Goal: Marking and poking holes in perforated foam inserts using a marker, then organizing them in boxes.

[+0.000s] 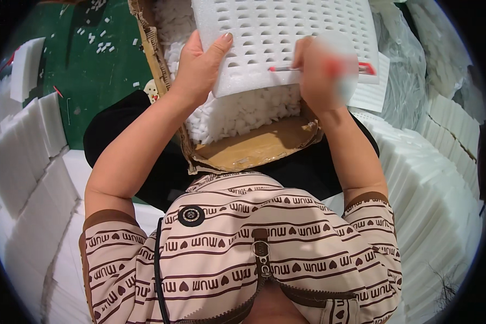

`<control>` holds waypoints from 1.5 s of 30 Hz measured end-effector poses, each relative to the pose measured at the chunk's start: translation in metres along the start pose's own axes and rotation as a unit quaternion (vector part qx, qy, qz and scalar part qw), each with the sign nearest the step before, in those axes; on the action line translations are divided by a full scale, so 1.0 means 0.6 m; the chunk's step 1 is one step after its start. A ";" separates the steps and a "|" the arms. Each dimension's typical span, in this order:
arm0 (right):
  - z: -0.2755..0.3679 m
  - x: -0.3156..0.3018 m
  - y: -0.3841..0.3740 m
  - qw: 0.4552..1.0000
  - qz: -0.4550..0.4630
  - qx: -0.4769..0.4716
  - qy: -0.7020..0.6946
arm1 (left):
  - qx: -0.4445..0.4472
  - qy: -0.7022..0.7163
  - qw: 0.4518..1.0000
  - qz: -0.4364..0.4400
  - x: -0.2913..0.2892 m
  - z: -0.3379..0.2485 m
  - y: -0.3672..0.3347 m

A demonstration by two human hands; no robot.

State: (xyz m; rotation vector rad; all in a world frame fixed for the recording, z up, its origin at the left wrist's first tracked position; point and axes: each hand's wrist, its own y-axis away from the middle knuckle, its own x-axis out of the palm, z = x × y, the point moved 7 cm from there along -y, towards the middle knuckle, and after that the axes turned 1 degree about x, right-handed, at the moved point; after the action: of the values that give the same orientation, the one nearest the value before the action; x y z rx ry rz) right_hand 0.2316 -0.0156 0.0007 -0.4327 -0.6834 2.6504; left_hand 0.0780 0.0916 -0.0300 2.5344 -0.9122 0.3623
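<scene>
My left hand (202, 67) grips the near left edge of a white foam sheet (248, 81), thumb on top. Rows of half-round holes run across the sheet, which is held tilted over an open cardboard box (248, 146). Small white foam bits (243, 116) fill much of the box. Closed around a slim pen-like tool (283, 68) with red ends, my right hand (326, 75) is over the sheet's near right part. A blur covers much of that hand, so the tool's middle is hidden.
Stacks of white foam sheets stand at the left (32, 146) and right (416, 167). Clear plastic wrap (402, 65) lies beyond the right stack. Loose foam bits and a thin red-ended tool (58, 92) are on the green surface (97, 70).
</scene>
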 end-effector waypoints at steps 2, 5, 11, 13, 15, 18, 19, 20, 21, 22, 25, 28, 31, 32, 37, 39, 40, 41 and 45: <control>0.023 0.024 -0.012 0.999 0.013 0.027 0.011 | 0.003 -0.003 1.000 -0.007 -0.002 -0.005 0.006; 0.066 0.058 -0.029 0.990 0.043 0.110 0.070 | 0.009 -0.004 1.000 0.001 0.008 -0.013 0.011; 0.066 0.074 -0.026 0.984 0.058 0.025 0.165 | 0.023 -0.020 1.000 0.006 0.014 -0.008 0.005; 0.079 0.064 -0.035 0.996 0.046 0.047 0.066 | 0.026 -0.026 0.999 0.006 0.011 -0.007 0.007; 0.084 0.058 -0.041 0.996 0.034 0.070 -0.034 | 0.028 -0.031 0.999 0.006 0.008 -0.008 0.005; 0.071 0.094 -0.031 0.996 0.029 0.078 0.032 | 0.030 -0.064 0.997 0.004 0.014 -0.009 0.010; 0.082 0.109 -0.032 0.986 0.066 0.021 0.152 | 0.034 -0.080 0.996 0.002 0.016 -0.011 0.011; 0.090 0.120 -0.031 0.957 0.101 -0.037 0.271 | 0.037 -0.095 0.995 -0.001 0.020 -0.013 0.010; 0.081 0.114 -0.033 0.969 0.100 0.009 0.225 | 0.041 -0.096 0.995 0.001 0.016 -0.014 0.008; 0.071 0.106 -0.033 0.978 0.099 0.054 0.178 | 0.035 -0.089 0.995 -0.003 0.006 -0.011 0.007; 0.056 0.021 -0.032 0.993 -0.063 0.093 -0.034 | 0.020 -0.068 0.997 -0.008 -0.021 -0.002 -0.008; 0.055 -0.037 -0.031 0.934 -0.072 0.256 -0.240 | 0.035 -0.002 0.999 -0.028 -0.034 -0.027 -0.008; 0.028 0.005 -0.001 0.882 0.114 0.449 -0.087 | 0.040 0.065 0.996 -0.051 -0.056 -0.040 -0.014; 0.015 0.013 0.011 0.875 0.088 0.465 -0.102 | 0.051 0.057 0.996 -0.056 -0.058 -0.044 -0.015; -0.022 0.018 0.029 0.843 -0.046 0.503 -0.183 | 0.093 0.015 0.994 -0.047 -0.046 -0.046 -0.007; -0.029 0.007 0.011 0.822 -0.132 0.486 -0.264 | 0.120 -0.031 0.992 -0.029 -0.044 -0.051 -0.002; -0.030 0.000 0.006 0.808 -0.172 0.475 -0.304 | 0.133 -0.053 0.989 -0.020 -0.043 -0.057 -0.006; -0.031 0.000 0.003 0.809 -0.175 0.469 -0.306 | 0.137 -0.056 0.989 -0.016 -0.040 -0.068 -0.008; -0.033 -0.006 -0.005 0.805 -0.194 0.465 -0.315 | -0.010 0.290 0.953 0.094 -0.007 -0.094 -0.023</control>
State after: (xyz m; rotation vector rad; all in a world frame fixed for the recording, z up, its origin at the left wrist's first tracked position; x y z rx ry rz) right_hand 0.2431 -0.0071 -0.0135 0.7989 0.4048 2.3114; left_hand 0.0780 0.1302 0.0140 2.1252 -0.9018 1.0774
